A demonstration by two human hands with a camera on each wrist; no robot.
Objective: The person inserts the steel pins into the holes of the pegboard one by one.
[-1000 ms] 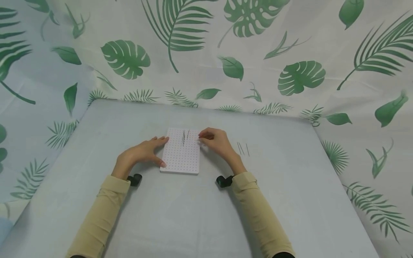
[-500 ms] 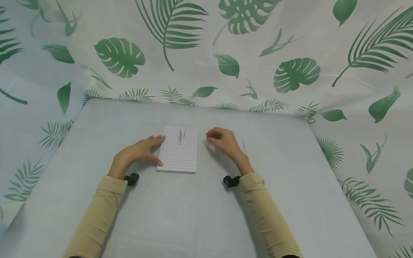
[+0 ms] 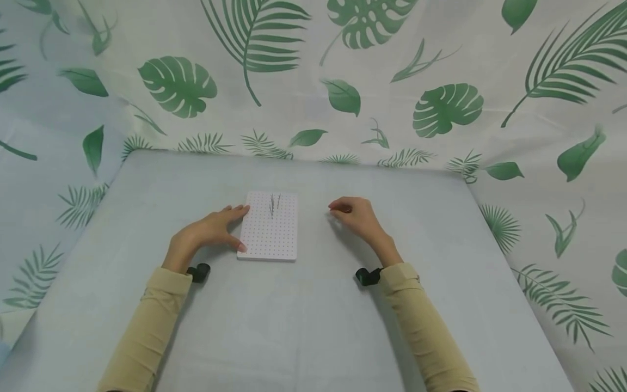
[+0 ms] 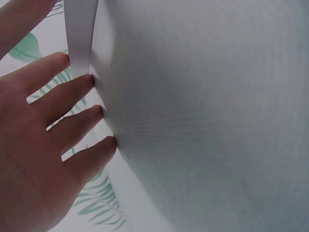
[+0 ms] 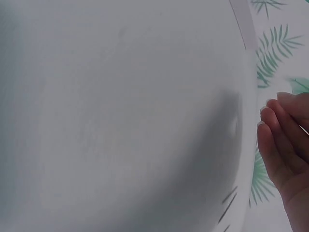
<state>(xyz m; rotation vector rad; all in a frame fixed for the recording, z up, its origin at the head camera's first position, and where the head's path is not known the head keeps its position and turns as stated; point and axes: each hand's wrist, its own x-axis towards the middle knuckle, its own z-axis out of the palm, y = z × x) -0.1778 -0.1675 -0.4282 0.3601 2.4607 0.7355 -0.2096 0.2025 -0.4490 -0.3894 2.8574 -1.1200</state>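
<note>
A white board (image 3: 269,239) with a grid of small holes lies on the table. Several thin dark needle-like pins (image 3: 271,206) show at its far part. My left hand (image 3: 210,228) steadies the board's left side, fingertips on the far left edge and thumb at the near left corner. In the left wrist view its spread fingers (image 4: 79,92) reach toward the board's side (image 4: 79,38). My right hand (image 3: 360,215) hovers to the right of the board, thumb close to the bent fingers, with nothing visible between them.
Loose dark pins (image 5: 228,208) lie on the table below the right hand; in the head view the hand and wrist hide them. A pale cloth (image 3: 313,326) covers the table. A leaf-printed curtain (image 3: 294,92) rises behind and at both sides.
My right hand has moved right, away from the board's right edge, and now covers the loose pins. The left hand stays on the board. The head view has shifted slightly.
</note>
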